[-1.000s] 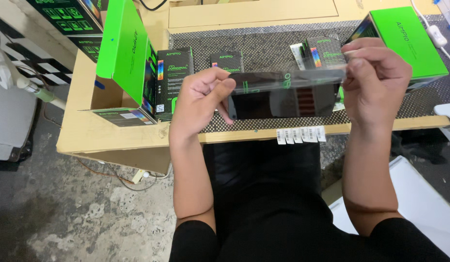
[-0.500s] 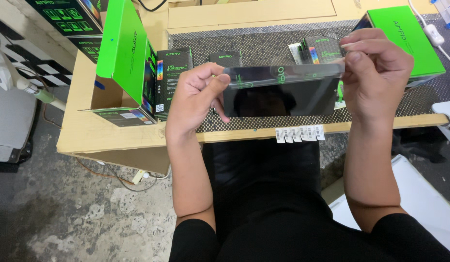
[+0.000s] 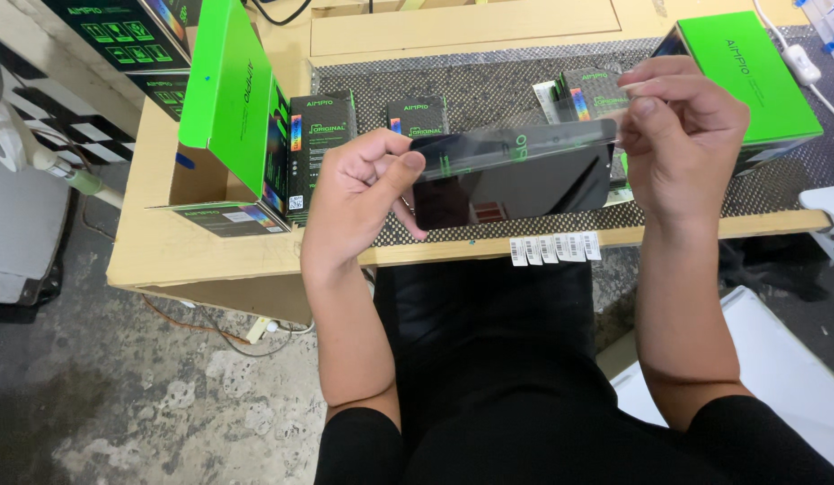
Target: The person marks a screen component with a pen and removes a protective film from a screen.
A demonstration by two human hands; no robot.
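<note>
Above the table's near edge, dark glass panel held level in air, left hand pinching its left end, right hand pinching right end, black mat behind, open green box close left, lap space free below.

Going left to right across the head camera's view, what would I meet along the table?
Open green box → small black packet → left hand → dark glossy panel → right hand → flat green box.
</note>
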